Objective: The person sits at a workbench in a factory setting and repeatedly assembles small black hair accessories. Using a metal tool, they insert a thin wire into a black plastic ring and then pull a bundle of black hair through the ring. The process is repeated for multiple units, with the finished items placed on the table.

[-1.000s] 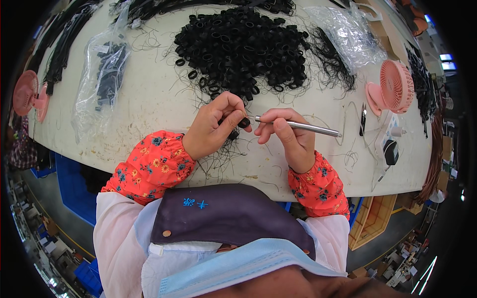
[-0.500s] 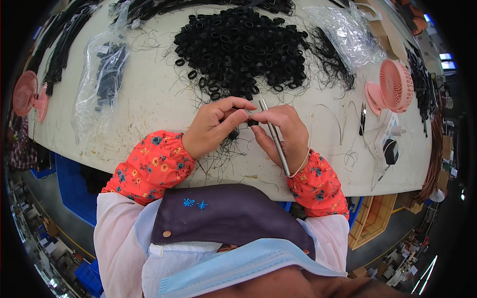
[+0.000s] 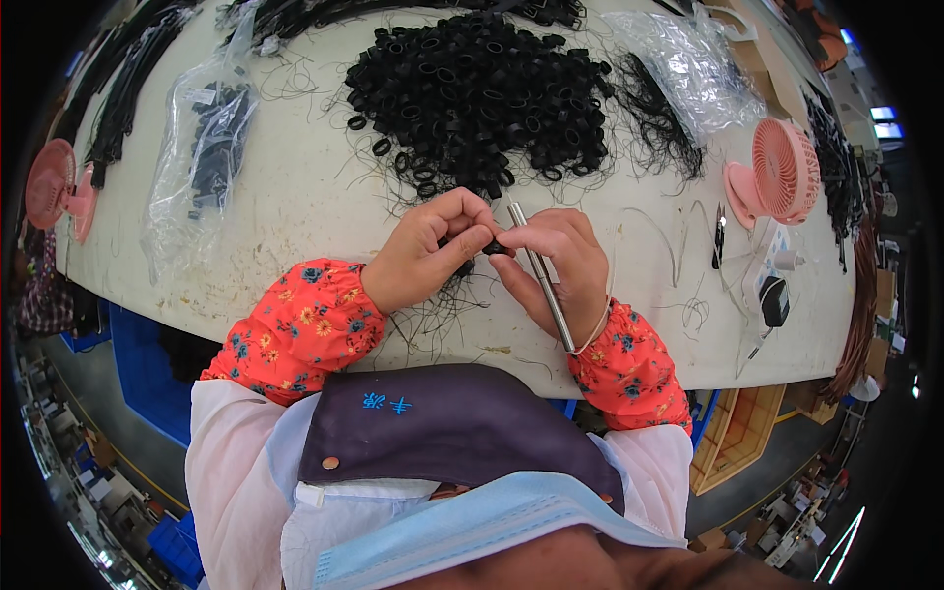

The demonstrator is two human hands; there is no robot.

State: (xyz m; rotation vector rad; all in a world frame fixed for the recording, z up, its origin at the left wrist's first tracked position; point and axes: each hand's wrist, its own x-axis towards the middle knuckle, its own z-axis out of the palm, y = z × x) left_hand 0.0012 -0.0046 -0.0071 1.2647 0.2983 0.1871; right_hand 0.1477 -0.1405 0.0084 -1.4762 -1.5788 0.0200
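Observation:
A small black loop [image 3: 494, 246], like those in the pile, sits between my two hands at the middle of the table. My right hand [image 3: 558, 258] pinches it between thumb and forefinger. A slim silver pen-like metal tool [image 3: 540, 270] lies across the same palm, its tip pointing away and its rear end by a cord at my wrist. My left hand [image 3: 434, 245] is closed with thumb and forefinger together at the loop's left side; whatever thread it pinches is too fine to make out. Just beyond my fingers spreads a large pile of black loops [image 3: 472, 98].
Loose black threads [image 3: 438, 320] litter the table under my hands. A clear bag with black pieces [image 3: 216, 147] lies left, another plastic bag [image 3: 683, 69] far right. Pink fans [image 3: 785, 172] stand at both sides. Black-handled snips [image 3: 719, 236] lie right, near a cable and a dark device [image 3: 773, 300].
My left thumb and forefinger have closed together and drawn nearer the loop. The right hand has shifted very slightly, still holding the loop and the metal tool.

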